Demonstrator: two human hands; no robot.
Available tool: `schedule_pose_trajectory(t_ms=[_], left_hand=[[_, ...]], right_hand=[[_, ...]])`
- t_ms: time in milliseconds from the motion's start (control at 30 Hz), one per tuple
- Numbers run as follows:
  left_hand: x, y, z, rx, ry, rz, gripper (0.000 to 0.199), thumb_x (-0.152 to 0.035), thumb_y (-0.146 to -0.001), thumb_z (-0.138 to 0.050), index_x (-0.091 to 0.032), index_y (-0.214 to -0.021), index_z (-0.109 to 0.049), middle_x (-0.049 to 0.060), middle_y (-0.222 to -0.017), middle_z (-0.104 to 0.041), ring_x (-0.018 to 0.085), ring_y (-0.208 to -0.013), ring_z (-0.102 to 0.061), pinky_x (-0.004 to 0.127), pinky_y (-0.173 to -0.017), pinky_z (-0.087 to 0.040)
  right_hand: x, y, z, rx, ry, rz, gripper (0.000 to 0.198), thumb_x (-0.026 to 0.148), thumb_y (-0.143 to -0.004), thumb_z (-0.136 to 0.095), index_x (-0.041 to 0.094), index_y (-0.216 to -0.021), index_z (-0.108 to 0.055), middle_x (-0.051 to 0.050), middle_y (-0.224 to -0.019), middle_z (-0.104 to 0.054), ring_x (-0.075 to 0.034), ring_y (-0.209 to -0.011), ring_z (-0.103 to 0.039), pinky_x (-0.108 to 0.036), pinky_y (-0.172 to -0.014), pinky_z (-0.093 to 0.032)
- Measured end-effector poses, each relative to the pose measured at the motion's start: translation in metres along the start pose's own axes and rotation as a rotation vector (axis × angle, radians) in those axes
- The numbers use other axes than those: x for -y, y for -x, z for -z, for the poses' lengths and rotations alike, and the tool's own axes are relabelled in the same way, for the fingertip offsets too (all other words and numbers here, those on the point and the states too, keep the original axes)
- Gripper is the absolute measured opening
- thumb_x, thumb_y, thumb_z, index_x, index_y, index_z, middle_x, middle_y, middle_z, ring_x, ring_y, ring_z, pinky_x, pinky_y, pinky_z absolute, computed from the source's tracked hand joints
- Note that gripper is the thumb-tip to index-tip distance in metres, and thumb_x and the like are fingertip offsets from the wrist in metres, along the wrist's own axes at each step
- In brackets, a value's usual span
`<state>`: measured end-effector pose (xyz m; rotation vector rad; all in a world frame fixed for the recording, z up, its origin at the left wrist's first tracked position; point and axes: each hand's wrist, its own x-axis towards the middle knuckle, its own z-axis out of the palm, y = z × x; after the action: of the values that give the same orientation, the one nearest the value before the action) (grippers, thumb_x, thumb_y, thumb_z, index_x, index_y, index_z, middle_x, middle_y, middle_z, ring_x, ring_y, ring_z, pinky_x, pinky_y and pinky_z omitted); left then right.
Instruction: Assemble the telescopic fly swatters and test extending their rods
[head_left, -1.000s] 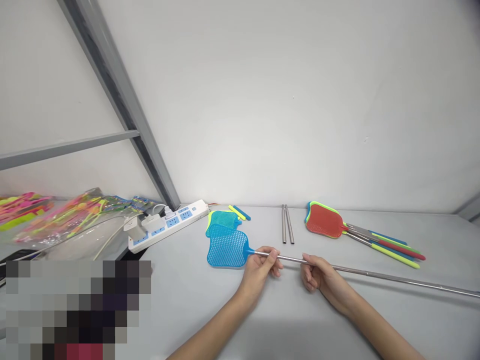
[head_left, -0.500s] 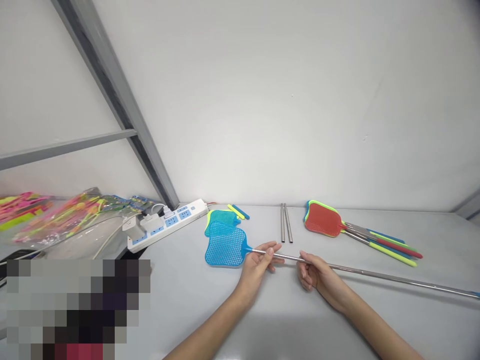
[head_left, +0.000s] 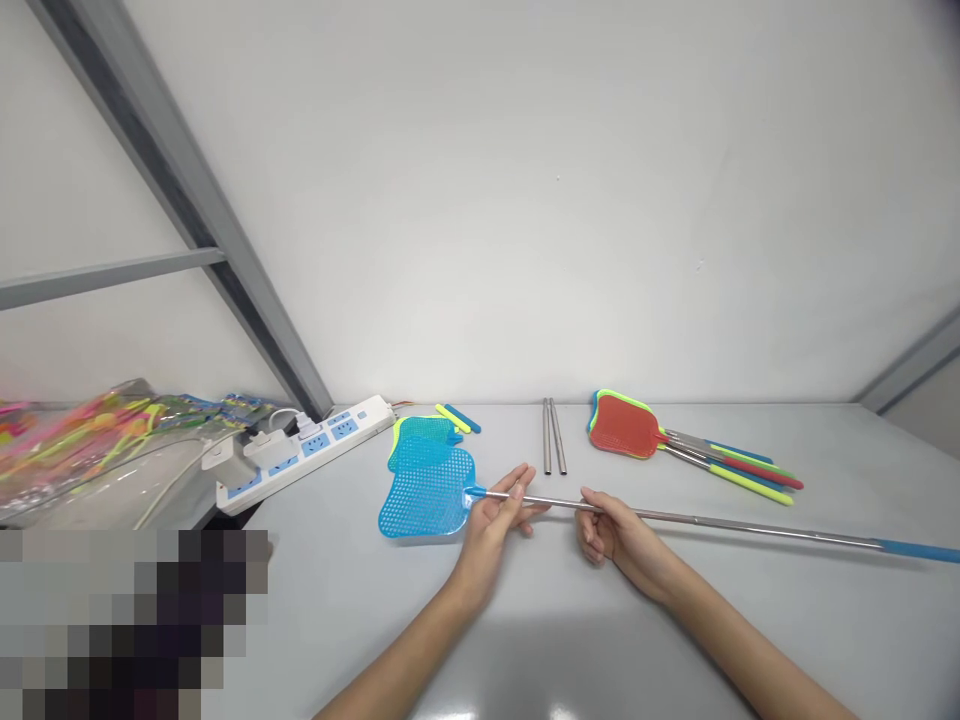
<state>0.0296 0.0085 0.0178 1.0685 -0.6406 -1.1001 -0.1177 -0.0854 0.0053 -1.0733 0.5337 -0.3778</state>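
Note:
A blue telescopic fly swatter (head_left: pixel 429 495) is stretched out long across the table front, its mesh head at the left and its blue grip at the right. My left hand (head_left: pixel 496 520) pinches the metal rod just beside the head, with some fingers extended. Farther along the rod, my right hand (head_left: pixel 616 535) grips it between thumb and curled fingers. Behind the head lie loose swatter heads (head_left: pixel 425 435), teal on top with a yellow-green edge showing. Two short grips (head_left: pixel 457 418), one yellow and one blue, rest beside them.
Two metal tubes (head_left: pixel 547 440) lie near the wall. To their right is a stack of swatters (head_left: pixel 624 430), red on top. A white power strip (head_left: pixel 307 455) with plugs stands left, near bagged colourful items (head_left: pixel 97 440). A grey frame post (head_left: pixel 202 215) rises behind.
The view has shifted a little to the right, bringing the swatter's blue grip into sight. Its mesh head is tilted differently, while both hands keep hold of the rod.

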Motion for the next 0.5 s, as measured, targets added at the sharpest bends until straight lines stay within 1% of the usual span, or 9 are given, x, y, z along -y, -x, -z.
schedule_pose_trajectory(t_ms=[133,233,400,500], left_hand=[[-0.0011,0.0008,-0.0009,0.011,0.065,0.007,0.041,-0.042,-0.078,-0.043,-0.018,-0.110,-0.053,0.013,-0.124,-0.044,0.025,-0.087,-0.059,0.026,-0.061,-0.038],[-0.0016,0.0008,-0.0001,0.028,0.106,0.034,0.045,-0.045,-0.079,-0.038,-0.018,-0.113,-0.051,0.013,-0.122,-0.046,0.025,-0.086,-0.059,0.028,-0.062,-0.038],[-0.0020,0.0016,0.0017,0.027,0.150,0.033,0.047,-0.047,-0.080,-0.034,-0.022,-0.118,-0.045,0.010,-0.123,-0.046,0.024,-0.087,-0.058,0.028,-0.064,-0.037],[-0.0025,0.0023,0.0011,0.020,0.150,0.031,0.049,-0.049,-0.079,-0.033,-0.021,-0.118,-0.045,0.011,-0.124,-0.045,0.024,-0.086,-0.059,0.028,-0.064,-0.038]], right_hand=[[0.0004,0.0007,0.0001,-0.016,0.000,-0.012,0.044,0.047,-0.078,-0.040,0.015,-0.048,-0.048,0.002,-0.039,-0.038,-0.009,-0.039,-0.038,-0.025,-0.046,-0.029],[0.0005,0.0007,0.0005,-0.018,-0.009,-0.026,0.045,0.047,-0.078,-0.040,0.015,-0.047,-0.048,0.002,-0.039,-0.038,-0.009,-0.039,-0.037,-0.025,-0.047,-0.028],[0.0029,0.0018,-0.0005,-0.029,-0.038,-0.043,0.045,0.045,-0.078,-0.040,0.015,-0.045,-0.046,0.003,-0.038,-0.036,-0.009,-0.039,-0.037,-0.025,-0.048,-0.028],[0.0049,0.0032,-0.0019,-0.041,-0.044,-0.043,0.045,0.045,-0.077,-0.041,0.015,-0.044,-0.046,0.003,-0.038,-0.035,-0.009,-0.040,-0.036,-0.025,-0.048,-0.028]])
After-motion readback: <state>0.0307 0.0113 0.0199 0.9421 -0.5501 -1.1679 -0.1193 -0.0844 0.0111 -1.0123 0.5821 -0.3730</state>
